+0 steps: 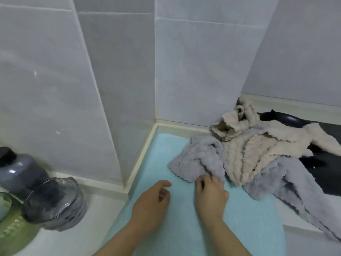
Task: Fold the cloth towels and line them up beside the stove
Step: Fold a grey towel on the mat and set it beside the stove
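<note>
Heaped towels [249, 150] cover most of the stove [330, 174], cut off rightward.

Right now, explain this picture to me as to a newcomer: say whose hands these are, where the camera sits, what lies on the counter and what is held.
There is no machine here: a person works with bare hands, and the single camera is worn on their head, looking forward and down. The left hand hovers loosely curled over a light blue mat and holds nothing. The right hand pinches the near edge of a crumpled grey fluffy cloth towel. To its right a beige fluffy cloth towel lies heaped on what looks like a second grey towel, both partly over the black stove top. At the left stand two dark grey jars. No towel is folded yet.
</note>
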